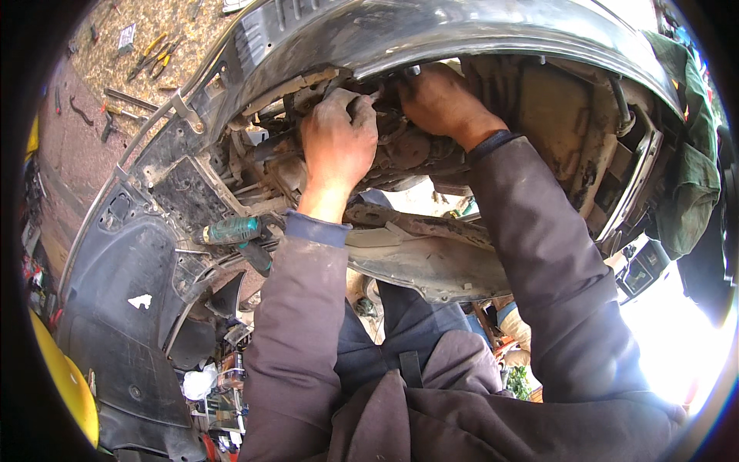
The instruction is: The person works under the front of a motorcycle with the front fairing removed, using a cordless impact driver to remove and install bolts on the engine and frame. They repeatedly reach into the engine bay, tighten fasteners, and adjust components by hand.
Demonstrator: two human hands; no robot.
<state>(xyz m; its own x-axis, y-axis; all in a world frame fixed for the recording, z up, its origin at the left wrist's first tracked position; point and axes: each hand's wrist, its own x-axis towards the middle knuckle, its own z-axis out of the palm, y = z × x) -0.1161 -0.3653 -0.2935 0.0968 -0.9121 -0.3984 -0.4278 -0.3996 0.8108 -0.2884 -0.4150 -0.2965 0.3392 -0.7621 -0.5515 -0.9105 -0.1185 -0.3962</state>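
Under the crosswise-curving body panel [446,35], left hand [337,142] and right hand [445,106] sit side by side, their grip too hidden to tell.

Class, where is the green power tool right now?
In the head view, the green power tool lies left of centre, just left of the person's left cuff.

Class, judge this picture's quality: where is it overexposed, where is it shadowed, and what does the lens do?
Head view: glare burns out to white at lower right, beside the right sleeve; head view: pale reflections streak the metal body panel; head view: shadow obscures detail around the right hand; head view: black fills the corners beyond the fisheye's curved rim.
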